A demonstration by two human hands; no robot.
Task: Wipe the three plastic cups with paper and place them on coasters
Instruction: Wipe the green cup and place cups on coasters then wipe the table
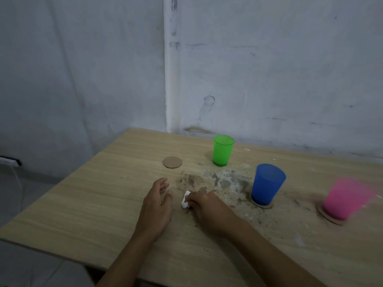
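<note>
Three plastic cups stand upright on a wooden table. The green cup stands directly on the table near the wall. A bare round cardboard coaster lies to its left. The blue cup sits on a coaster. At the right, the pink cup, blurred, sits on another coaster. My right hand rests on the table, closed around a crumpled white paper. My left hand lies beside it, fingers loosely curled, holding nothing.
The table stands in a corner against grey-white walls. A stained, flaky patch covers the table's middle between my hands and the cups. The table's left edge drops off to the floor, where a white power strip lies by the wall.
</note>
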